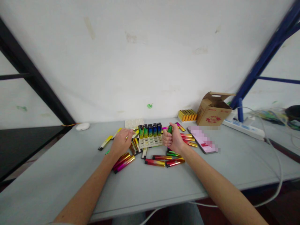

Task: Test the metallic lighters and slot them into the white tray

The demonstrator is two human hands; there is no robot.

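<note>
A green lighter (170, 129) stands upright in my right hand (173, 139), whose fingers are wrapped round it. Just left of it is a white slotted tray (150, 143) with a back row of blue-to-yellow lighters (150, 130) standing in it. My left hand (122, 141) is palm down left of the tray, its fingers curled together; what they hold, if anything, is hidden. A yellow lighter (136, 134) lies beside its fingertips. Loose lighters surround both hands, among them a purple-to-gold one (124, 164) and a red-to-gold one (154, 162).
At the back stand a second white tray (134, 123) and a block of yellow-orange lighters (187, 115). An open cardboard box (212, 111), a phone (202, 140) and a white power strip (245, 129) are on the right. A white oval case (82, 126) lies back left.
</note>
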